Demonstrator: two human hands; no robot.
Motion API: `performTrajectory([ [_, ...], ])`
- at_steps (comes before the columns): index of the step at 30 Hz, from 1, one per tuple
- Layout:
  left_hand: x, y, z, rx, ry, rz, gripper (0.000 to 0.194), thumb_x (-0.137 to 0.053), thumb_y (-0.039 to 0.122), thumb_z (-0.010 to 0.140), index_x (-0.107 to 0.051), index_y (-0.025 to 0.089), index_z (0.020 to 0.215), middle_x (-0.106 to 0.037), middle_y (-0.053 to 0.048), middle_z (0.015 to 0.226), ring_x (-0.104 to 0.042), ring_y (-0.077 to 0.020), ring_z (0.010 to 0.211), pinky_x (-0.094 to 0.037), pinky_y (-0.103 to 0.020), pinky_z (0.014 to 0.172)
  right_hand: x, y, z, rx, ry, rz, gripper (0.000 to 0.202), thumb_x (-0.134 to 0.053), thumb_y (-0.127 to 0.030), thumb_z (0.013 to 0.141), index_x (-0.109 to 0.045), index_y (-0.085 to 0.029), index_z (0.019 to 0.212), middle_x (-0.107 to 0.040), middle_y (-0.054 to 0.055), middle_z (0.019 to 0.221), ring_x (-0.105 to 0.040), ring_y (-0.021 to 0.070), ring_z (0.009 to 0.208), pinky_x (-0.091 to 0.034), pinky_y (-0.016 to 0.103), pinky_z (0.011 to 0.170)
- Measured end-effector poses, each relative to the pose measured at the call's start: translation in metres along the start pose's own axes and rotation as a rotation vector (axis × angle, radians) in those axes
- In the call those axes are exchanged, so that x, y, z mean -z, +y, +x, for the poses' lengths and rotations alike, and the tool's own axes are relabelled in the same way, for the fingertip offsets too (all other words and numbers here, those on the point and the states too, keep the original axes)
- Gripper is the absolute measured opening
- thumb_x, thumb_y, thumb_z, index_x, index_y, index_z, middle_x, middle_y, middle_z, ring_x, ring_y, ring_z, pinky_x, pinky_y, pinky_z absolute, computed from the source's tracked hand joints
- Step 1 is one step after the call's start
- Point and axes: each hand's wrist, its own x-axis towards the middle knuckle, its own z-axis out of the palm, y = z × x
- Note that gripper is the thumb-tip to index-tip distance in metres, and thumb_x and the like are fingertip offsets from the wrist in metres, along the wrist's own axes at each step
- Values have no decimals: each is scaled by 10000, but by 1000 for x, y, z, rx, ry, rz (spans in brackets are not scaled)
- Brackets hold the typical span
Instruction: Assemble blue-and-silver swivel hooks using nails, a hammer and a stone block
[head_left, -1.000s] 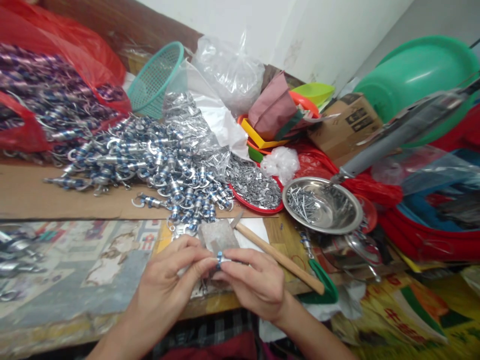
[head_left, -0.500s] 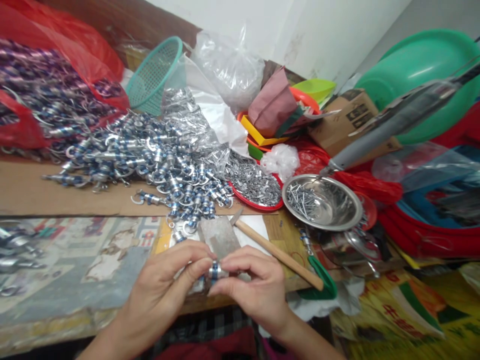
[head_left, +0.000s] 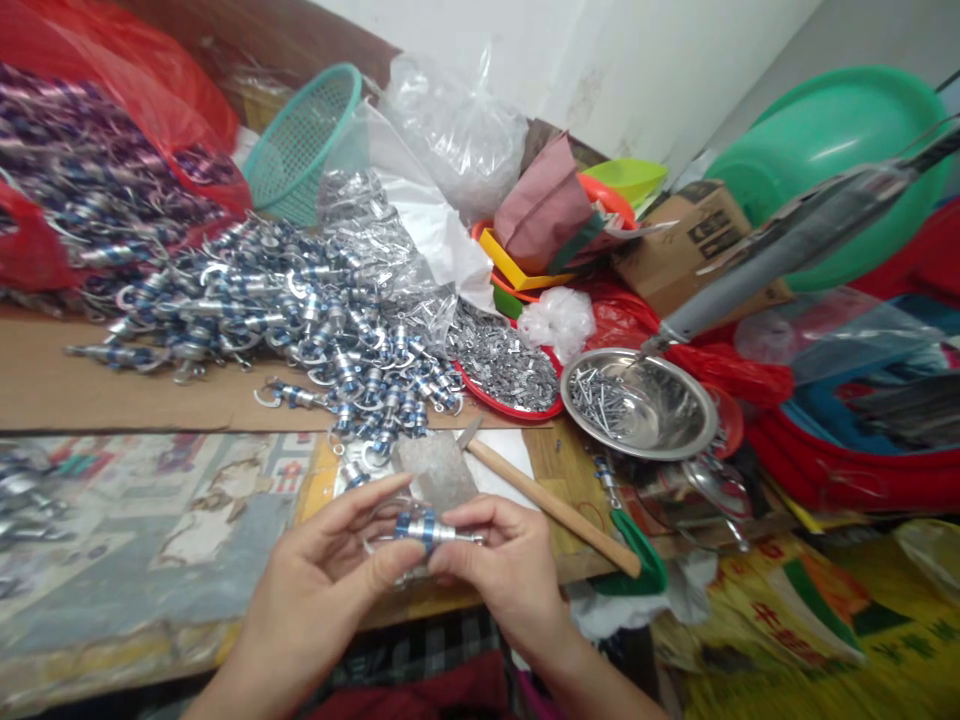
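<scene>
Between my two hands is a small silver-and-blue metal fitting (head_left: 424, 530) with a hook at its left end and a thin stem at its right. My left hand (head_left: 330, 560) holds the hook end, thumb in front and fingers behind. The stem side is pinched by my right hand (head_left: 502, 555), its thumb pressed near the middle. Just beyond my fingers lies a grey metal block (head_left: 435, 468). A hammer (head_left: 555, 505) with a wooden handle rests to the right of the block. Behind, a large heap of similar hooked fittings (head_left: 300, 310) covers the cardboard.
A steel bowl (head_left: 675, 415) holds thin pins, and a red tray (head_left: 517, 410) holds small metal pieces. A grey electric-tool-like handle (head_left: 765, 260) hangs over the bowl from the right. More fittings (head_left: 30, 500) lie at left. A teal basket (head_left: 300, 150) leans behind.
My fingers have opened somewhat around the fitting, so more of its body, hook and stem now shows. The view has shifted slightly; the hammer and block stay put.
</scene>
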Motion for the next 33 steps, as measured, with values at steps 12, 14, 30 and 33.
performTrajectory([
  [12,13,-3,15,94,-232,-47,684,-661,345,726,-313,221,1301,-629,-4,826,-620,-164,770,-525,-249,701,67,-56,123,614,212,-1401,233,-528,-93,795,-685,-162,953,-657,113,1068,-572,235,1044,-411,359,926],
  [14,15,-3,18,102,-292,-33,674,-648,333,738,-295,221,1301,-608,1,805,-596,-154,748,-506,-250,688,76,-59,147,559,191,-1455,226,-534,-47,754,-707,-154,851,-685,135,937,-594,277,986,-427,393,878],
  [30,17,0,41,161,-438,-229,760,-678,112,653,-264,265,1272,-554,25,775,-560,-126,624,-493,-275,562,25,-40,51,302,-444,-688,111,-589,-216,800,-670,-155,754,-639,-4,663,-581,102,621,-450,215,589],
  [33,16,-1,41,163,-422,-239,766,-679,108,641,-268,259,1269,-567,32,751,-568,-120,606,-487,-259,548,14,-30,33,384,-461,-810,122,-605,-180,797,-691,-170,711,-615,-12,675,-566,107,683,-424,213,638],
])
